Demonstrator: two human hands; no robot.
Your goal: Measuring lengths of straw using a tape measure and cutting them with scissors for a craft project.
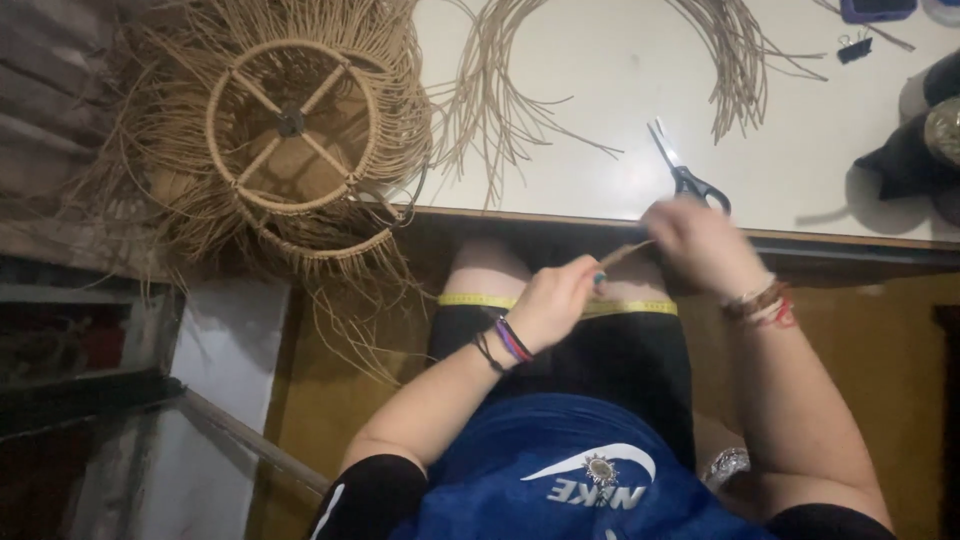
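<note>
At centre frame we see both hands working a single strand of fibre (622,254), pale tan and thin, stretched between them above the lap. Left hand (556,300) is closed in a pinch on the lower end of the strand, wrist bent inward, several coloured bands at the wrist, forearm running up from the lower left of the frame. Right hand (700,243) is motion-blurred; it appears closed on the upper end, but we cannot tell the exact finger placement. Right forearm comes up from the lower right, bracelets at the wrist. We judge the strand light, flexible yet somewhat springy like raffia or cane, liable to kink or split if bent sharply; it is best held near each end between fingertip and thumb, with light tension. A yellow measuring tape (470,300) lies across the thighs just below the hands. On the white bench (600,180) in the upper half, a pair of black-handled scissors (685,170) sits just above the right hand, apart from it. Loose fibre bundles (500,110) curve across the bench top. Upper left: a woven round frame (292,125) with crossed spokes and hanging fringe. A black binder clip (853,47) lies at upper right.
</note>
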